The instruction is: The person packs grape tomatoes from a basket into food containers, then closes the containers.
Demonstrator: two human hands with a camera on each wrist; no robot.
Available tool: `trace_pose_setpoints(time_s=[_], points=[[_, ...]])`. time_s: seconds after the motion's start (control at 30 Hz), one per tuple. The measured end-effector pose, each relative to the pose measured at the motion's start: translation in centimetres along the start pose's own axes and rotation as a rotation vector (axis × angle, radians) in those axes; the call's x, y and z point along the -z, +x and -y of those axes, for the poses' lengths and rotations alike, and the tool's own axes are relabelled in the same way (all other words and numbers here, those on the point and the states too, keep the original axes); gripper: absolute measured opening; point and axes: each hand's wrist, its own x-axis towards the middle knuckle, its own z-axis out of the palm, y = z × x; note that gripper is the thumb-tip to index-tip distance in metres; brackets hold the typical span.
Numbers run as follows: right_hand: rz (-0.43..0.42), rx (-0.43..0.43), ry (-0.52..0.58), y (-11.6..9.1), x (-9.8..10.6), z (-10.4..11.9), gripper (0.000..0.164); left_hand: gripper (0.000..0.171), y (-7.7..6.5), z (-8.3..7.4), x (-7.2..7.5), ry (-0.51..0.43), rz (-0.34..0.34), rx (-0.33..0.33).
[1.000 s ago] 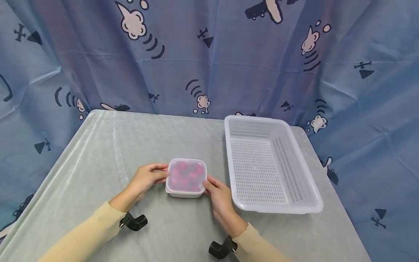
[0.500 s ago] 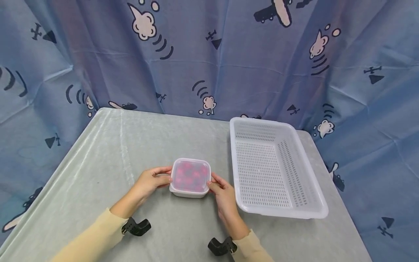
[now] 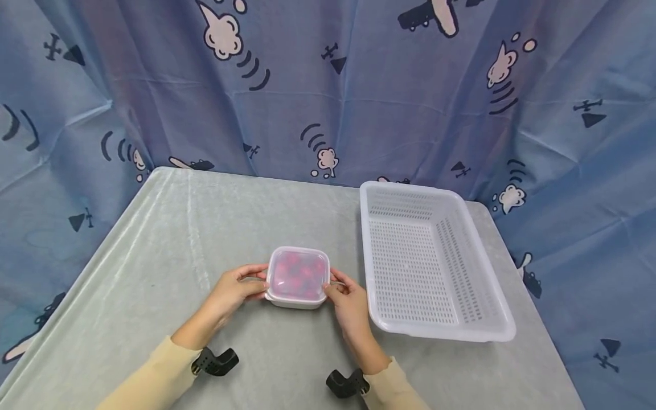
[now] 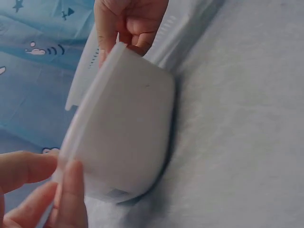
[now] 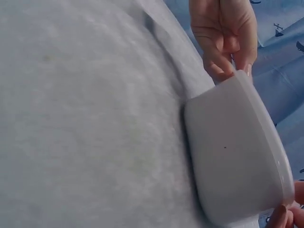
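A square white food container (image 3: 296, 305) sits on the cloth, red pieces showing through its translucent lid (image 3: 299, 274). At its left side, my left hand (image 3: 229, 293) pinches the lid's rim between thumb and fingers. My right hand (image 3: 351, 307) grips the opposite side, thumb at the near right corner of the rim. The left wrist view shows the container's white wall (image 4: 126, 123) from low down, base on the cloth. From the other side, the right wrist view has the left fingers (image 5: 218, 64) holding a corner of the rim.
A white perforated plastic basket (image 3: 370, 273) stands to the right of the container, close to the right hand. Grey cloth (image 3: 205, 210) covers the table. Behind the table hangs a blue patterned curtain (image 3: 287, 68). Each wrist wears a black camera (image 3: 217, 363).
The head view has shifted slightly, so the scene sits a little further right. Both hands keep their hold at the container's sides, and it stays in place beside the basket.
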Motion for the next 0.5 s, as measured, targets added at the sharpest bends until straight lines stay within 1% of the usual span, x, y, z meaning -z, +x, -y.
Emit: trace_pose_setpoints(time_s=[0.1,0.27,0.37,0.5], points=[[-0.025,0.013,-0.004,0.8,-0.3,0.2,0.041,0.048,0.8,-0.5,0.0,0.024,-0.042,-0.001],[-0.083,0.005,0.029,2.3,-0.9,0.1,0.034,0.044,2.9,-1.0,0.1,0.027,-0.109,-0.016],[-0.093,0.019,0.001,2.8,-1.1,0.2,0.030,0.043,3.7,-1.1,0.0,0.024,-0.112,-0.025],[-0.109,0.042,-0.040,3.2,-1.4,0.1,0.025,0.039,4.1,-0.9,0.1,0.041,-0.115,-0.023]])
